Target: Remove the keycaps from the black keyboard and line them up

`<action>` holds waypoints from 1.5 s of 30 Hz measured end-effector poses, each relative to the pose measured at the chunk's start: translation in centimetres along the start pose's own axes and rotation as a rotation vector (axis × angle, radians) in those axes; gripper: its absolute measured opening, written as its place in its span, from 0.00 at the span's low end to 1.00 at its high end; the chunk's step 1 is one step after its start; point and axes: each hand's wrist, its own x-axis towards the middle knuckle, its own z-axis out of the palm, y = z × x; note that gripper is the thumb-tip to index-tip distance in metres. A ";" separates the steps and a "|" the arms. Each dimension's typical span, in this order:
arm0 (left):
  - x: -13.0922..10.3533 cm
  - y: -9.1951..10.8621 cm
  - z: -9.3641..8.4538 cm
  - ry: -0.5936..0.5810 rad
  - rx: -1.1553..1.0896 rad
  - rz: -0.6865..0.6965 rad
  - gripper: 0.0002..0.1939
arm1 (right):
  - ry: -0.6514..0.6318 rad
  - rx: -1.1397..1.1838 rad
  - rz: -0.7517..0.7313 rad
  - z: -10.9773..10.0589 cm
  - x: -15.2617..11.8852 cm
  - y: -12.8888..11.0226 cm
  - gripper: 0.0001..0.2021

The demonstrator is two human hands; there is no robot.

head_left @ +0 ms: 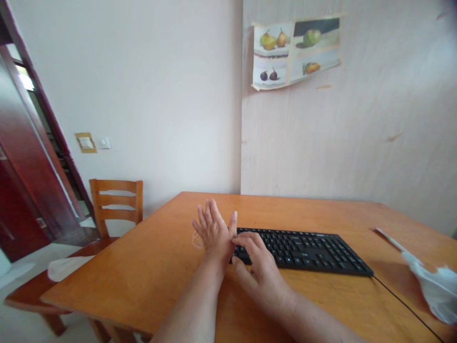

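Observation:
My left hand (213, 229) is raised above the table with its palm turned away and its fingers spread; nothing is in it. Close beside it, my right hand (259, 264) has bent fingers, the thumb apart from the forefinger. The right fingertips are at the base of the left thumb; whether they press on it I cannot tell. Under and behind the right hand lies a black keyboard (314, 250), its left end partly hidden by both hands. A thin white outlined mark or object (196, 240) shows on the table left of my left hand.
The wooden table (150, 281) stands against the wall. A cable (403, 300) runs from the keyboard to the front right, near a crumpled white plastic bag (437, 288) and a thin pale stick (389, 239). A wooden chair (117, 200) stands at the left. Fruit pictures (296, 52) hang above.

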 end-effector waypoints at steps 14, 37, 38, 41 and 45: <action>0.4 -0.2 -0.4 -0.012 -0.094 -0.104 0.40 | -0.082 0.076 0.126 0.6 -0.5 -0.8 0.06; -0.3 1.2 -0.6 -0.124 -0.304 -0.219 0.36 | -0.038 0.725 0.500 0.4 1.1 0.6 0.15; -0.3 1.2 -0.5 -0.122 -0.312 -0.224 0.37 | -0.043 0.743 0.500 0.4 1.2 0.5 0.14; -0.3 1.0 -0.5 -0.118 -0.326 -0.235 0.37 | -0.043 0.789 0.532 0.3 1.2 0.0 0.10; -0.6 1.0 -0.5 -0.066 -0.316 -0.194 0.37 | -0.013 0.820 0.593 0.2 1.1 -0.2 0.10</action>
